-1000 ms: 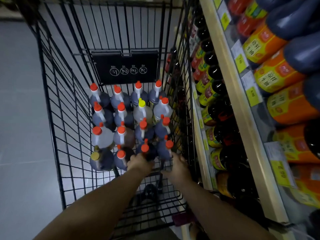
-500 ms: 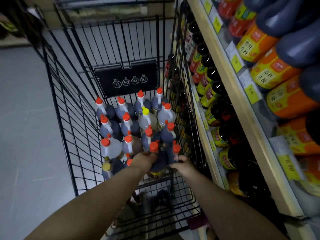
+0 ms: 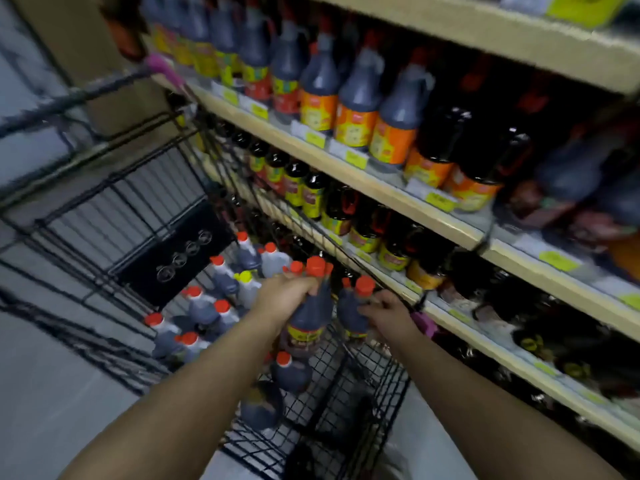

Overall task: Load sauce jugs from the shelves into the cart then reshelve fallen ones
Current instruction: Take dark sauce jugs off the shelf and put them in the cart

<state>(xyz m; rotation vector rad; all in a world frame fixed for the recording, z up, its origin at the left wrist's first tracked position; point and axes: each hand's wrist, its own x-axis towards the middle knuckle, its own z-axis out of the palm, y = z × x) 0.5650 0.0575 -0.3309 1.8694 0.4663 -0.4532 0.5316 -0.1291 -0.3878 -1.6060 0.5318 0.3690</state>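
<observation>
2 dark red-capped jugs [image 3: 308, 313] are held upright above the black wire cart [image 3: 145, 209]; others stand inside, far left.

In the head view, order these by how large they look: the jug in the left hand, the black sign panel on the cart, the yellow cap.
1. Black sign panel
2. Jug in the left hand, nearer the camera, so true sizes stay unsure
3. Yellow cap

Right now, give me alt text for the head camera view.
Both hands hold dark sauce jugs with orange caps above a black wire cart: the left hand one jug, the right hand another. More jugs stand in the cart; stocked shelves run alongside.
</observation>
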